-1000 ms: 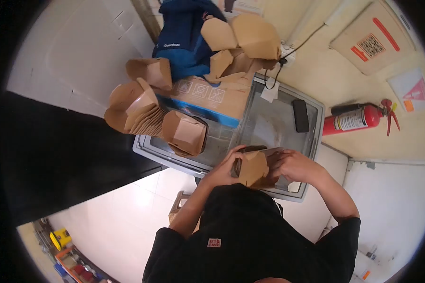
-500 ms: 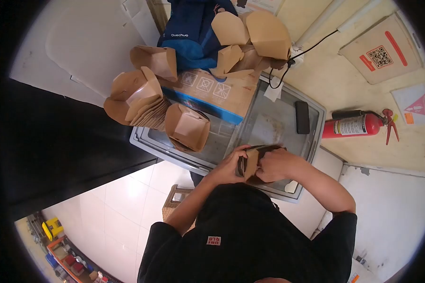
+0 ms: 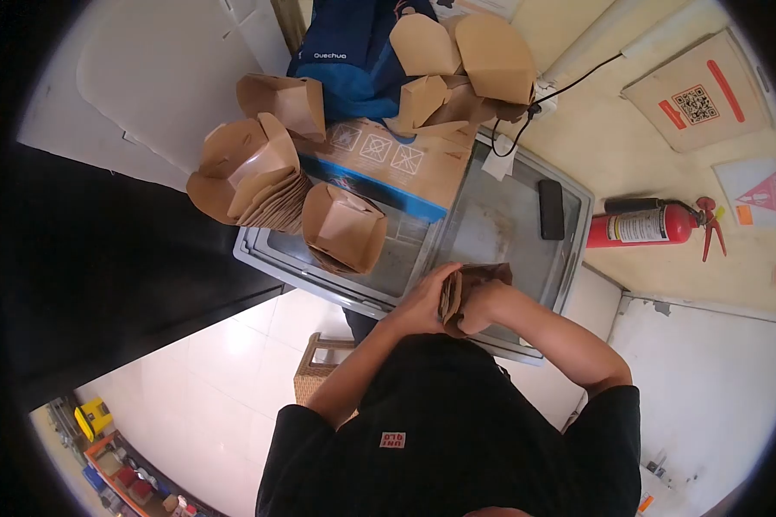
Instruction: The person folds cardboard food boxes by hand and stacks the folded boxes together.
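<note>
Close to my body, over the front edge of the grey chest freezer, I hold a brown cardboard food box [image 3: 500, 273]. My left hand [image 3: 422, 303] grips its left side, with the thumb along the upper edge. Curled up and pressed into the box's opening is my right hand [image 3: 485, 303]; its fingertips are hidden. Left of my hands, an open food box [image 3: 345, 231] sits on the freezer lid [image 3: 478, 226]. Beside it a nested stack of boxes [image 3: 248, 172] leans over, and another open box [image 3: 286, 108] stands behind.
A long carton [image 3: 375, 159] lies on the freezer, with several more food boxes [image 3: 496, 60] and a blue bag [image 3: 345, 65] at the back. A black phone [image 3: 551, 209] rests on the right. The wall holds a red fire extinguisher [image 3: 642, 226]. A wicker stool [image 3: 313, 379] stands below left.
My right hand has moved slightly left and deeper into the food box, and the right forearm has drawn in. My left hand still holds the box, whose opening now looks narrower.
</note>
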Available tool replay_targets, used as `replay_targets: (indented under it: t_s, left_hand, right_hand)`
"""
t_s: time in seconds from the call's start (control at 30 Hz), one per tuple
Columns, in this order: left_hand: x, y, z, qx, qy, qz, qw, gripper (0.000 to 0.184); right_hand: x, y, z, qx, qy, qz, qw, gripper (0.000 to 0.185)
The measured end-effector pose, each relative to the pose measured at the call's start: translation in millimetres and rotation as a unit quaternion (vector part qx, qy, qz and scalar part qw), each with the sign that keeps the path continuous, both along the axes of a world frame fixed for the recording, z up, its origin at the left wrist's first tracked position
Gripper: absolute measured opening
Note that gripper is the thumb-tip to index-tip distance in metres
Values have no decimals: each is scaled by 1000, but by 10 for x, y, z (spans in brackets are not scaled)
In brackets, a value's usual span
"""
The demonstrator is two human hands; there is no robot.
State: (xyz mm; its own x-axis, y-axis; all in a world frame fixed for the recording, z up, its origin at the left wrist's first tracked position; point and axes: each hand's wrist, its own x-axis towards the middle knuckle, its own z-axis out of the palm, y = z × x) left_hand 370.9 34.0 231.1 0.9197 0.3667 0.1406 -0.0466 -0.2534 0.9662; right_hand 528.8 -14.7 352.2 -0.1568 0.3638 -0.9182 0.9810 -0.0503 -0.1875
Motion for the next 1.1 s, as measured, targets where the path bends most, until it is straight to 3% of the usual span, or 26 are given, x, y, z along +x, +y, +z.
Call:
replay_targets:
  t_s: [0.13,0.23,0.33,0.43,0.53,0.63,0.73,0.83,0.93,1.03,1.1]
  left_hand:
    - [23,46,89,9,27,-16,999,133]
    - [21,36,103,24,51,-34,998,127]
    - [34,-25,53,20,46,-24,998,124]
    - [86,-63,-81,-16,-21,11,1000,121]
    - [84,-93,-218,-102,32,-16,994,119]
    - [133,-205,-216,-98,14,24,995,115]
    - [135,-215,-184,-20,30,48,998,120]
    - [156,-256,-28,-31,81,81,993,119]
    - [198,-297,-4,-44,104,73,991,119]
    - [230,-301,-36,-57,65,68,994,119]
    - [239,-332,-131,-47,55,61,996,125]
  right_hand:
    - [14,-18,-35,-68,24,-2,997,53]
    - [-88,-195,181,58,-40,10,997,55]
    - [-110,-497,-36,155,-54,-15,986,54]
    - [29,-654,171,392,35,-92,915,47]
    - [293,-533,698,519,14,-258,815,48]
    - [443,-644,442,400,-37,-367,839,36]
    - [345,-810,20,441,6,-431,787,30]
    - [213,-873,5,481,43,-458,746,21]
    - [197,-924,17,485,17,-447,752,21]
    - [239,-867,301,606,3,-352,714,20]
    - [165,-790,540,538,75,-349,764,13]
